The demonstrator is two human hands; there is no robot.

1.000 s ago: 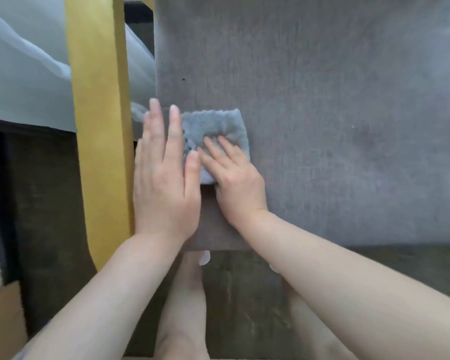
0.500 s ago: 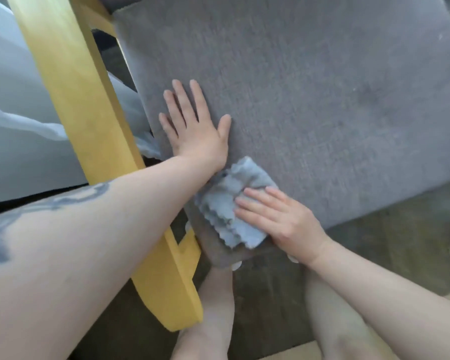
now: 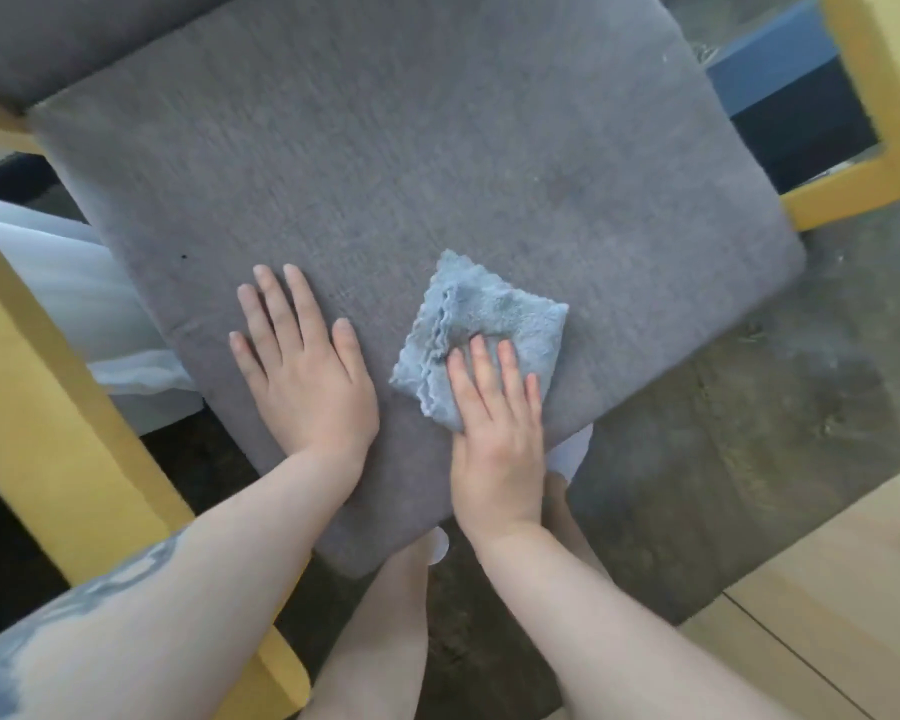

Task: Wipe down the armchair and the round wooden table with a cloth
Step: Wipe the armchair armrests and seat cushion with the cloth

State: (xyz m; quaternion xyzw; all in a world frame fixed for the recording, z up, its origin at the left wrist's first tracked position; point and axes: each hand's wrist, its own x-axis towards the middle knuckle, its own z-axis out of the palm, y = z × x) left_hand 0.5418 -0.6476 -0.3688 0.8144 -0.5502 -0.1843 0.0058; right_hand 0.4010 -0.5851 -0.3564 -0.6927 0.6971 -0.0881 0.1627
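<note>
The right hand [image 3: 497,428] lies flat on a folded blue-grey cloth [image 3: 481,337], its fingers [image 3: 481,368] straight and pressing down on the near half of the fabric rather than curling round it. The far corner of the cloth pokes out beyond the fingertips, and its scalloped edges show along the left side. The cloth sits on the grey seat cushion [image 3: 385,174] of the armchair, toward the near right part of the seat and just short of its near edge.

Just to the left of the cloth, not touching it, the left hand [image 3: 302,376] rests palm down on the same cushion, fingers spread and straight, holding nothing. The left forearm carries a dark tattoo [image 3: 74,605].

The cushion fills most of the view, turned at an angle. A yellow wooden frame [image 3: 48,407] runs along its left side and shows again at the far right. White sheer fabric [image 3: 74,283] hangs beyond the left frame. Below the near edge of the seat the person's bare legs [image 3: 385,641] stand on a dark grey rug [image 3: 749,433], with pale wooden flooring [image 3: 827,615] at the near right.
</note>
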